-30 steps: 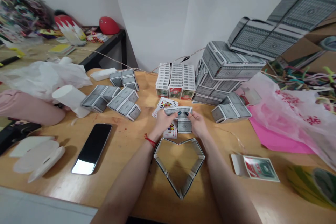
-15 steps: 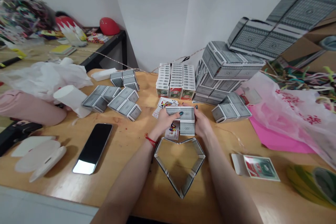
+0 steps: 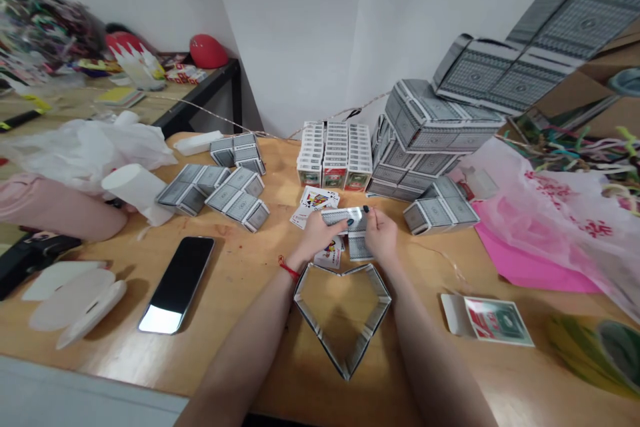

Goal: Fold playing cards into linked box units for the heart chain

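Note:
Between my hands is an L-shaped piece made of playing cards (image 3: 358, 247), their patterned grey backs facing up. My left hand (image 3: 320, 232) grips its left end, thumb on top. My right hand (image 3: 381, 230) pinches its upper right corner with thumb and forefinger. Loose face-up playing cards (image 3: 315, 200) lie just beyond my left hand, and a joker card (image 3: 329, 253) lies partly under the piece. Closer to me, a heart-shaped frame of folded cards (image 3: 320, 327) stands on the table between my forearms.
Card boxes (image 3: 335, 153) stand in rows at the back. Folded-card blocks (image 3: 237, 197) sit left; a tall card structure (image 3: 440, 113) rises right. A phone (image 3: 177, 283), pink bottle (image 3: 60, 207), opened card box (image 3: 500, 320) and yellow tape roll (image 3: 580, 347) surround the work area.
My right hand has moved from the piece's right side to its upper corner, fingers now curled in a pinch. The piece has shifted slightly to the right and tilted.

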Action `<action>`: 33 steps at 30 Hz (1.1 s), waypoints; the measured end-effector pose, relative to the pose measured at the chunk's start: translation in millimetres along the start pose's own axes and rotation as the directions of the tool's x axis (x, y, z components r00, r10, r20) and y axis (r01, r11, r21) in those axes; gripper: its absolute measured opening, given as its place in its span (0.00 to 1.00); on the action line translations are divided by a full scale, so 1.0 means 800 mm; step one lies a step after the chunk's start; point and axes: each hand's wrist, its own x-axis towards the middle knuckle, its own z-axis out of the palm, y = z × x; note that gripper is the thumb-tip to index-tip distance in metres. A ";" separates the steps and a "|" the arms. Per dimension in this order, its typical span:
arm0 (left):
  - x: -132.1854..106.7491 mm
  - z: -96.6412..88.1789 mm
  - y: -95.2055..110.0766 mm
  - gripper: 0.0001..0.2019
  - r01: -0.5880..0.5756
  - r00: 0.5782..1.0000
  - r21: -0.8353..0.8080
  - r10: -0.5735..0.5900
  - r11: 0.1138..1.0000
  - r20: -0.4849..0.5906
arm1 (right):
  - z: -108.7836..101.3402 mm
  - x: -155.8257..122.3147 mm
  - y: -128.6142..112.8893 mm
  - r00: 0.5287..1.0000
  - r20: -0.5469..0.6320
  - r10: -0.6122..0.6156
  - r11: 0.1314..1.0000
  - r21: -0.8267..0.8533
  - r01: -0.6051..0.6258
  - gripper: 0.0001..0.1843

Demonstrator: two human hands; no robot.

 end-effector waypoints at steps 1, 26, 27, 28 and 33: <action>0.000 0.000 -0.001 0.07 0.004 1.000 0.007 -0.004 1.000 0.003 | 0.000 0.000 0.000 1.000 -0.015 -0.003 0.999 -0.036 0.002 0.25; 0.009 -0.016 -0.001 0.11 0.139 0.977 -0.405 -0.192 0.904 -0.094 | 0.015 0.000 0.010 0.962 0.266 0.055 0.988 0.125 -0.090 0.20; 0.009 -0.016 -0.002 0.11 0.147 0.975 -0.420 -0.203 0.895 -0.092 | 0.016 -0.001 0.010 0.963 0.262 0.054 0.989 0.116 -0.087 0.20; 0.010 -0.016 -0.002 0.11 0.156 0.973 -0.430 -0.213 0.889 -0.086 | 0.016 -0.002 0.010 0.964 0.261 0.054 0.990 0.112 -0.086 0.21; 0.011 -0.019 -0.003 0.11 0.165 0.971 -0.410 -0.220 0.897 -0.091 | 0.017 -0.005 0.005 0.957 0.291 0.018 0.975 0.207 -0.081 0.20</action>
